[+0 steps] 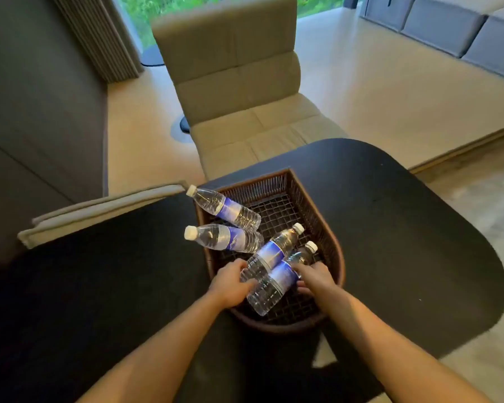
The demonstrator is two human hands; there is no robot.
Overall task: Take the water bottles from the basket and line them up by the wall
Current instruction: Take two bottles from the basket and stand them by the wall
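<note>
A dark brown wicker basket stands on a black table and holds several clear water bottles with blue labels and white caps. One bottle lies across the basket's far left rim, a second lies over its left rim. Two more lie side by side, caps pointing far right. My left hand grips the base end of the left one. My right hand closes around the middle of the right one, which is lifted slightly at its base.
The black table has a rounded right end. A beige padded chair stands beyond the basket, and a second chair's back shows at the left. A dark wall panel rises at far left. A grey sofa sits far right.
</note>
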